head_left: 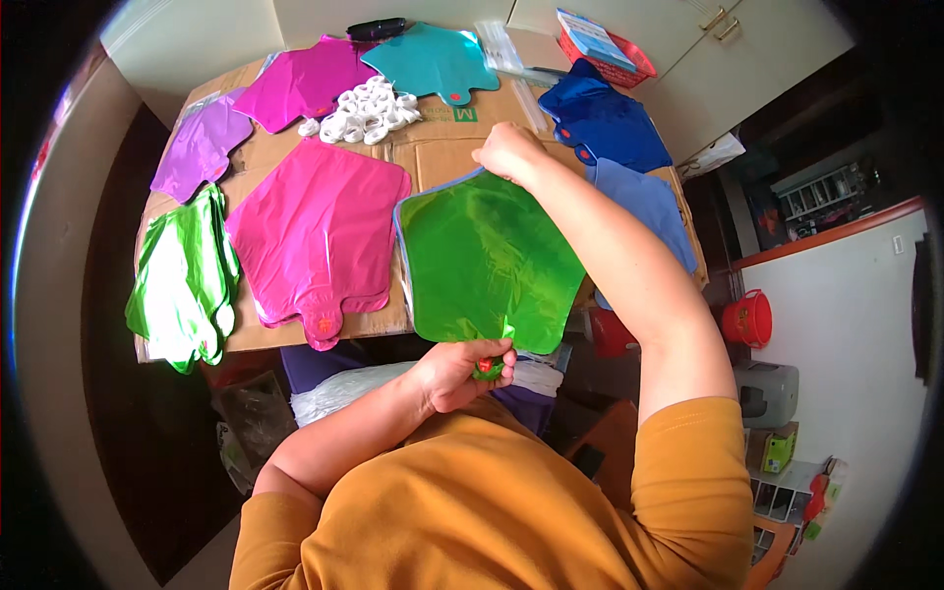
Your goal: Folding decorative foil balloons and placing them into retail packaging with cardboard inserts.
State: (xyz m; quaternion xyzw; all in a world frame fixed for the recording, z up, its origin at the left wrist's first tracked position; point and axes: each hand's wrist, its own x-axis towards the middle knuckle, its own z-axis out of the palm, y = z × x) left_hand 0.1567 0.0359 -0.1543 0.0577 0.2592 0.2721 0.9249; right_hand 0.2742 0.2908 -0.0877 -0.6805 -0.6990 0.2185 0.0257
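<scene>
A flat green star-shaped foil balloon (487, 261) is stretched between my hands above the near edge of the cardboard-covered table (442, 147). My left hand (454, 372) pinches its neck at the bottom, close to my chest. My right hand (508, 154) grips its upper point, arm reaching forward. A large pink foil balloon (315, 231) lies flat just left of it.
Stacked green foil balloons (187, 280) lie at the left edge, purple (202, 147), magenta (300, 79), teal (433, 61) and blue balloons (605, 123) around the back. A heap of white rings (364, 110) sits mid-table. A red basket (610, 49) stands at the back right, a red bucket (747, 320) on the floor.
</scene>
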